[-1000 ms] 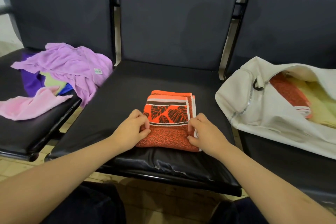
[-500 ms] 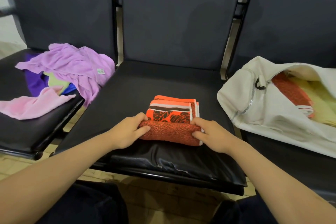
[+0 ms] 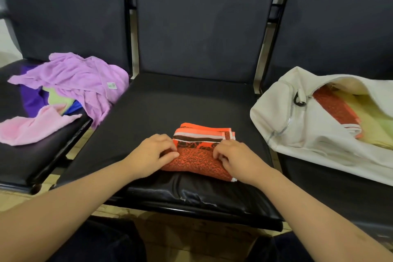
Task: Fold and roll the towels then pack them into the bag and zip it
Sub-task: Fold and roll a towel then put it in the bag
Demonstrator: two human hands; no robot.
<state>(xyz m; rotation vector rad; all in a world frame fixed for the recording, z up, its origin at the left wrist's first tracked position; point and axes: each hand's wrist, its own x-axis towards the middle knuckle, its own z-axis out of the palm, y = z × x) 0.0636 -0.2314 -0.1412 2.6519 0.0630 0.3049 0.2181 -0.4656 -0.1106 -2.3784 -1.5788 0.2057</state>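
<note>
On the left seat (image 3: 32,166) of a row of dark padded chairs, loose towels lie in a heap: a lilac towel (image 3: 80,78) on top with a white label showing, a pink towel (image 3: 32,127) spilling toward the seat's front edge, and a purple towel (image 3: 32,100) and a yellow-green towel (image 3: 57,98) partly buried beneath them.

On the middle seat (image 3: 170,102), near its front edge, lies the orange towel (image 3: 197,159), its near part wound into a thick roll and its striped, leaf-patterned far part lying flat beyond it. The left hand (image 3: 153,155) grips the roll's left end, fingers curled over the top and thumb along the near side. The right hand (image 3: 236,159) grips the roll's right end the same way, fingers bent down onto the cloth. The roll spans the gap between the two hands, touching both, with the flat remainder just beyond the fingertips.

On the right seat (image 3: 340,208) a white bag (image 3: 308,134) lies on its side, its zipper (image 3: 287,125) undone and mouth gaping. Inside it show a packed red-orange towel (image 3: 333,108) and, further right, a pale yellow towel (image 3: 372,117) against it.
</note>
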